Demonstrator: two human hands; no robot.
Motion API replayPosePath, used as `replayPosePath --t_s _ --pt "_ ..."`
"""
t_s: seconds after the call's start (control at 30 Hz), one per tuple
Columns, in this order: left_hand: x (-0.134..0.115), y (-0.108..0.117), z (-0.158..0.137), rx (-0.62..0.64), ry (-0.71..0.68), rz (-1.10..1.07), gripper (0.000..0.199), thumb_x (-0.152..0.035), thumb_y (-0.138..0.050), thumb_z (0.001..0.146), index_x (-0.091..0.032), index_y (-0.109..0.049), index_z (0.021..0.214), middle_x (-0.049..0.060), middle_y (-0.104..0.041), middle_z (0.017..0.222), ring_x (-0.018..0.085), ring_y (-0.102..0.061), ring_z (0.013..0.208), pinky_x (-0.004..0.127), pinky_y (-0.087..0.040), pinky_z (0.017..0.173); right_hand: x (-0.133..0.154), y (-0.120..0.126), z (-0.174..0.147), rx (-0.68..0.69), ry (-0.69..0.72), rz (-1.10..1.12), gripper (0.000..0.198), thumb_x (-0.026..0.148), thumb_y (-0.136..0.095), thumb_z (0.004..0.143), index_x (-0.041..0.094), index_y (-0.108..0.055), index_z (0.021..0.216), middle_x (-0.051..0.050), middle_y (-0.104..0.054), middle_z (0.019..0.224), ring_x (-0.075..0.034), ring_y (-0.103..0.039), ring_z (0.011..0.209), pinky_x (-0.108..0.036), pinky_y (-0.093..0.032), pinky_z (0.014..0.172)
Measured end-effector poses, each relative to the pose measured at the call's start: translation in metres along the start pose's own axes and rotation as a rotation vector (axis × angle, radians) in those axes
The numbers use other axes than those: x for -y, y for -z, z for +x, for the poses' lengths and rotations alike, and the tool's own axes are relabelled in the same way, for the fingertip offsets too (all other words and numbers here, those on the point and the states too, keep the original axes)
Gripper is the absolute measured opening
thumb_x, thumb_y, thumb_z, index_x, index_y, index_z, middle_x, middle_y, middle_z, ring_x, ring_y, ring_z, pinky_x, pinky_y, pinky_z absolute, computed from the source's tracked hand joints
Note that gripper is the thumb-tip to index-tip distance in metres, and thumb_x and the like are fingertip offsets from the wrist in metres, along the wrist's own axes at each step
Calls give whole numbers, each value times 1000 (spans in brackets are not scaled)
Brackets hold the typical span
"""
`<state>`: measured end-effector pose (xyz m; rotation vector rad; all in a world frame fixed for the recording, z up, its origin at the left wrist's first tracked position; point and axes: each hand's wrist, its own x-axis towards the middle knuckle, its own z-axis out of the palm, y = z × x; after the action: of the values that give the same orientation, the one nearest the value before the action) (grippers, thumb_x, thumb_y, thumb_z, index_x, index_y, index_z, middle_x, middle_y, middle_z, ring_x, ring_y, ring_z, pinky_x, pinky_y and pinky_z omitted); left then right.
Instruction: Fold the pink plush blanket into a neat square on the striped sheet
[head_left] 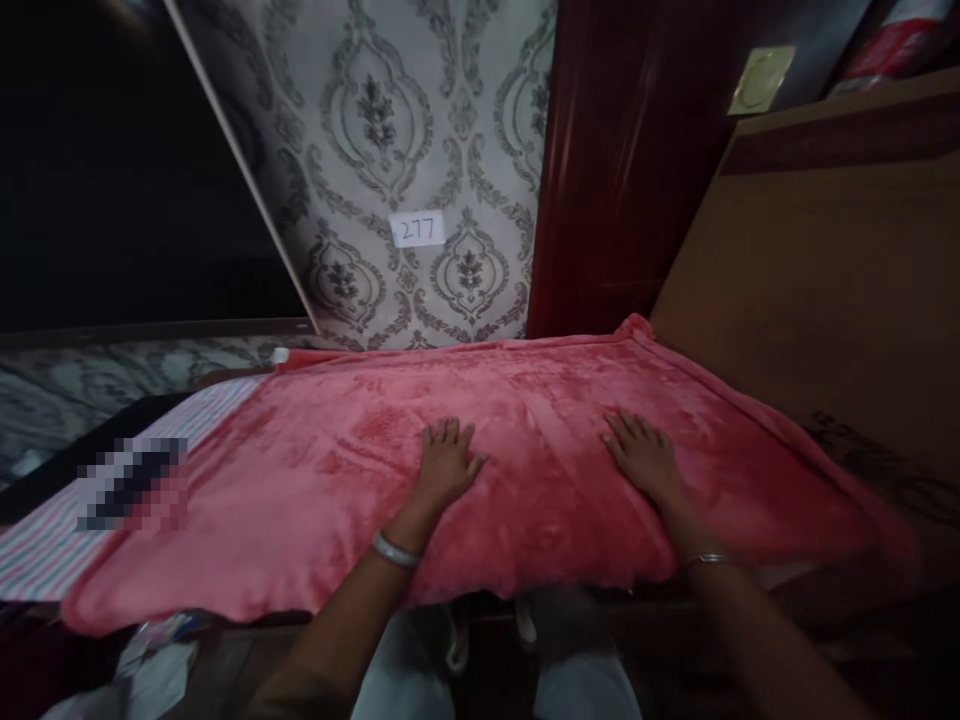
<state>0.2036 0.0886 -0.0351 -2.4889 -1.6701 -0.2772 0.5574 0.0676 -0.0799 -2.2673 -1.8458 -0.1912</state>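
A plush pink-red blanket [525,470] lies spread over a table-height surface, its front edge hanging a little over the near side. My left hand [448,460] rests palm down near the blanket's middle, fingers stretched out. To the right of it, my right hand [645,455] also lies flat on the blanket with its fingers spread. Neither hand grips the fabric. Shallow wrinkles run across the cloth around both hands. A bunched corner sticks up at the back right, and a small white tag shows at the back left corner.
On the left, a striped cloth [45,545] reaches under the blanket, with a pixelated dark object above it. A large dark screen [135,180] stands behind. A cardboard box [840,270] borders the right side. Patterned wallpaper bears a paper label [417,229] reading 277.
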Motion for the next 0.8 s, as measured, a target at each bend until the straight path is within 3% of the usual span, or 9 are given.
replayPosePath --t_s 0.2,0.47,0.67,0.8 --pt "39 12 -38 81 252 65 68 -60 -35 96 -22 -42 152 16 -34 161 41 -27 148 66 -23 114 -1 0 -1 -2 7 7 59 47 -20 101 25 -40 153 -6 -37 160 -29 -33 146 -56 -32 114" --pt "103 32 -126 179 628 123 67 -54 -33 98 -24 -28 158 9 -18 167 40 -15 152 71 -19 114 -4 -1 -2 -11 23 36 63 49 -18 99 22 -44 150 -9 -40 158 -31 -36 144 -57 -32 114" --pt "141 47 -187 162 867 197 66 -51 -32 98 -17 -34 155 15 -28 164 40 -22 150 68 -23 114 -9 -8 -2 -42 40 73 65 50 -18 96 22 -45 149 -12 -44 155 -35 -41 140 -60 -35 111" --pt "149 56 -190 93 885 251 65 -48 -34 98 -11 -41 151 22 -34 159 39 -32 146 66 -29 112 -8 -6 -3 -20 66 57 71 50 -10 96 17 -42 151 -13 -42 157 -36 -38 141 -60 -33 111"
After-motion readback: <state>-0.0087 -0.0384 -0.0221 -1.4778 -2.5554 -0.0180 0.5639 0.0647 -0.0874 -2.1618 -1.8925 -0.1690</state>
